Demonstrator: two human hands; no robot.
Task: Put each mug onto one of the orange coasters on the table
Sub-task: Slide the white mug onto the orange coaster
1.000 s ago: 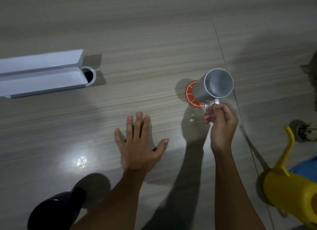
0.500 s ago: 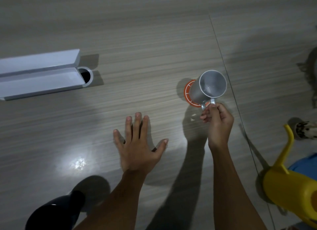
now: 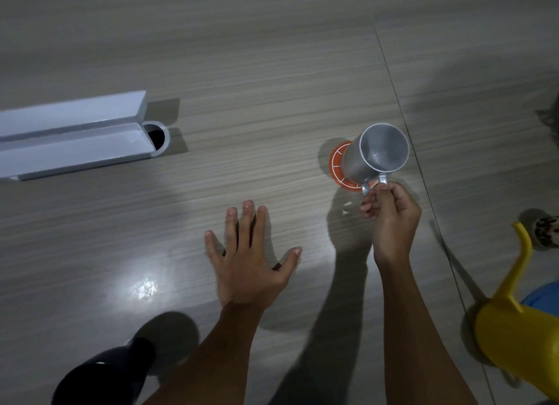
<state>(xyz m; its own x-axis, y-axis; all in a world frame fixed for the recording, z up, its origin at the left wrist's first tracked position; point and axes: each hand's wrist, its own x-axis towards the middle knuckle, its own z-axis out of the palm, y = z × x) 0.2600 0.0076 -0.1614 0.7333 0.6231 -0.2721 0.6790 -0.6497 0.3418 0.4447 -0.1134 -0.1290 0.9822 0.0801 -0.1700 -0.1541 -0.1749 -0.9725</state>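
The counter (image 3: 272, 72) has a pale wood-grain surface with a thin seam running from its far edge toward the near right. At the left edge lies a long white box (image 3: 69, 135), cut off by the frame, and a round cable hole (image 3: 157, 135) sits just at its right end. At the near edge, on the left, a dark rounded object (image 3: 99, 380) shows only in part and I cannot tell what it is. Near the right edge stands a yellow container (image 3: 520, 344) with a long thin spout pointing up; behind it there is a bit of something blue (image 3: 541, 299) and a small patterned object (image 3: 544, 232), both cut off.

The right hand (image 3: 391, 220) has a clenched grip on the handle of the metal mug (image 3: 375, 156), fingers curled around it. The mug is tilted, its open mouth turned toward the camera, and its base is over the orange coaster (image 3: 340, 170), which lies right of the counter's middle, close to the seam. Whether the base touches the coaster I cannot tell, because the mug hides most of it.

The left hand (image 3: 245, 259) lies flat on the counter with fingers spread, its grip released and holding nothing, well apart from the mug. Nothing stands between the two hands.
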